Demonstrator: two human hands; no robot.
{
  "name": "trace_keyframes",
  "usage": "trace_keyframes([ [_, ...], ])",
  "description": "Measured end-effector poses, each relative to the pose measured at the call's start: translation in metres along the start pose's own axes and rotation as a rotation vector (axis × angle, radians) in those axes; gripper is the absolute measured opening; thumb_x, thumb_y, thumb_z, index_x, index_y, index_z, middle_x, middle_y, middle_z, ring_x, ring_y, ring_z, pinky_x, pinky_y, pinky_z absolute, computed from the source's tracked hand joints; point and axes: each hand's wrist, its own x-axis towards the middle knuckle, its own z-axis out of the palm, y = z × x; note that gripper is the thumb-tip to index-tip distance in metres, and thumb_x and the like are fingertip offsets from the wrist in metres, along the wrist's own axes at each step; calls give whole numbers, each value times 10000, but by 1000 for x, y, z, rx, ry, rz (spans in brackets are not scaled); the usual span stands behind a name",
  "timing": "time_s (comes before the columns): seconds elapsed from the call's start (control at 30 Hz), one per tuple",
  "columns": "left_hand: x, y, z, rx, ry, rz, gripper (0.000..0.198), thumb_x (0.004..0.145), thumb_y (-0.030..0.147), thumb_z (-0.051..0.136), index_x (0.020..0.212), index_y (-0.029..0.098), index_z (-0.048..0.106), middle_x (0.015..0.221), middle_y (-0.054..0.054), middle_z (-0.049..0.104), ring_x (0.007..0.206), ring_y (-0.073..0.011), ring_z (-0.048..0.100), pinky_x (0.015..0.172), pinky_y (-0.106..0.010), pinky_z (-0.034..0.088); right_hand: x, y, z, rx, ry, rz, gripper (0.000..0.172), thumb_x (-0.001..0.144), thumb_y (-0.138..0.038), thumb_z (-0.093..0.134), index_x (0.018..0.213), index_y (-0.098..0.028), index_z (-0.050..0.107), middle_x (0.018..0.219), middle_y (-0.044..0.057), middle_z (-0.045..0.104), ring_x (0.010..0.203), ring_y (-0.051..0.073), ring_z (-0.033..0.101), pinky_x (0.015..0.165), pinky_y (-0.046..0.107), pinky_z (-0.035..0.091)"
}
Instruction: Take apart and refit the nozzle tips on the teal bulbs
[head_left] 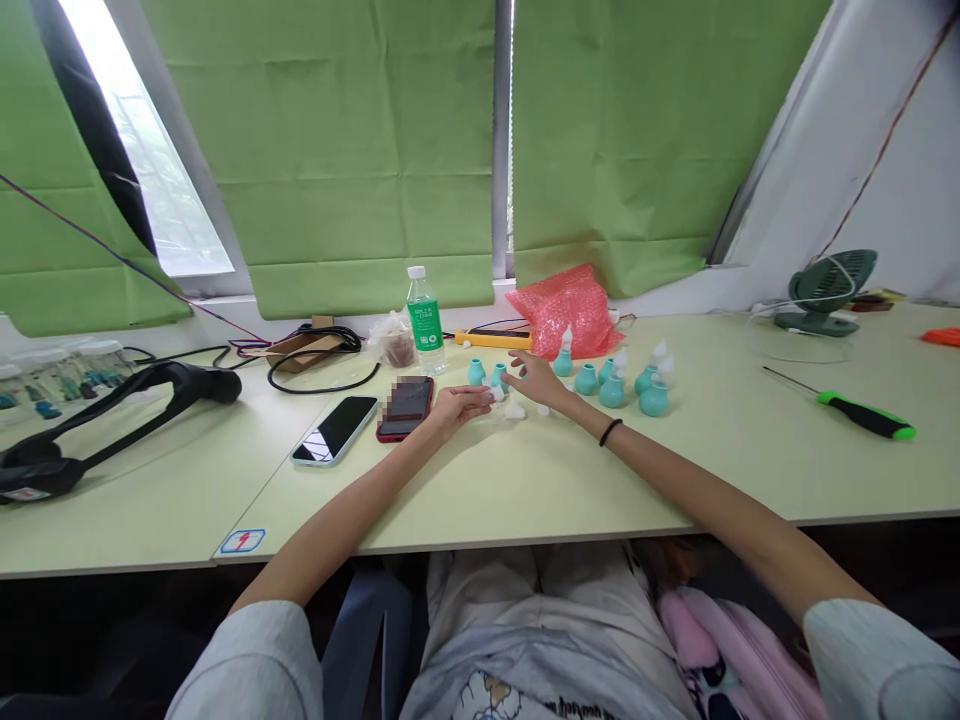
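Small teal squeeze bulbs stand on the table, several topped with clear white pointed nozzles, like the capped bulb (654, 398) at the right. My left hand (461, 405) reaches in from the left, its fingers closed at a small white piece (496, 393). Just behind that piece stands an uncapped teal bulb (499, 374). Over it from the right comes my right hand (544, 383), fingers apart and thumb near the bulb; whether it touches cannot be made out. Another open-necked bulb (476, 372) is behind my left fingers. More loose white pieces (514, 411) lie between my hands.
Two phones, one pale blue (334, 432) and one red-edged (406, 408), lie left of my hands. Behind are a water bottle (426, 325), a yellow tool (493, 339) and a pink bubble-wrap bag (564, 312). A screwdriver (847, 405) and small fan (825, 290) are right; a black frame (112, 430) is left.
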Motion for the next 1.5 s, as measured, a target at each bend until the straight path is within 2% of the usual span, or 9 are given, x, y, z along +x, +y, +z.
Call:
trace_keyframes([
  [0.13, -2, 1, 2, -11, -10, 14, 177, 498, 45, 654, 669, 54, 610, 649, -87, 630, 648, -164, 596, 633, -264, 486, 20, 3, 16, -140, -161, 102, 380, 628, -406, 547, 869, -114, 518, 834, 99, 573, 735, 177, 521, 573, 228, 364],
  [0.23, -3, 1, 3, -21, -41, 22, 167, 492, 31, 650, 653, 52, 606, 644, -81, 628, 637, -156, 593, 629, -257, 483, 26, 3, 24, -198, -197, 145, 260, 629, -348, 545, 754, -123, 507, 763, 87, 571, 658, 164, 516, 512, 216, 331],
  [0.43, -3, -1, 1, -35, -120, 10, 131, 547, 111, 651, 647, 66, 580, 652, -84, 616, 619, -143, 587, 572, -228, 467, 23, 3, 16, -206, -106, 114, 204, 661, -286, 484, 792, -131, 457, 803, 83, 546, 705, 168, 496, 553, 234, 346],
  [0.6, -5, -2, 2, -11, -188, -50, 211, 648, 262, 589, 783, 104, 557, 629, -64, 601, 490, -89, 541, 504, -217, 450, -5, -1, -13, -24, 131, -51, 226, 668, -265, 461, 857, -153, 406, 814, 52, 526, 717, 153, 493, 633, 263, 373],
  [0.77, -8, 0, 6, -44, -173, -85, 215, 673, 186, 545, 872, 103, 558, 695, -73, 609, 585, -104, 568, 567, -211, 462, -42, -10, -31, 78, 184, -231, 229, 639, -218, 472, 861, -181, 434, 815, 35, 529, 728, 160, 490, 663, 284, 382],
  [0.9, -8, 2, 8, -59, -104, -94, 148, 637, 93, 542, 777, 62, 580, 704, -84, 609, 628, -119, 576, 561, -192, 459, -48, -16, -35, -7, 212, -330, 226, 592, -180, 481, 818, -172, 468, 794, 46, 522, 776, 184, 470, 719, 300, 363],
  [1.03, -8, 4, 9, -43, -56, -55, 107, 615, 65, 550, 711, 38, 588, 653, -87, 604, 596, -121, 572, 502, -183, 444, -50, -16, -33, -108, 131, -371, 209, 571, -173, 469, 778, -154, 480, 756, 56, 511, 720, 175, 477, 654, 267, 372],
  [1.17, -11, 5, 11, 7, -82, 8, 131, 592, 92, 595, 708, 31, 604, 647, -94, 609, 599, -127, 571, 512, -195, 442, -55, -18, -27, -205, 44, -345, 212, 572, -203, 468, 777, -150, 481, 717, 51, 529, 655, 169, 486, 591, 253, 358],
  [1.5, -17, 1, 9, 328, -214, 138, 474, 450, 245, 711, 883, 83, 608, 696, -64, 628, 582, -123, 556, 649, -311, 472, -56, -14, -20, -278, 14, -266, 128, 611, -206, 466, 724, -153, 494, 660, 49, 560, 614, 165, 502, 540, 237, 320],
])
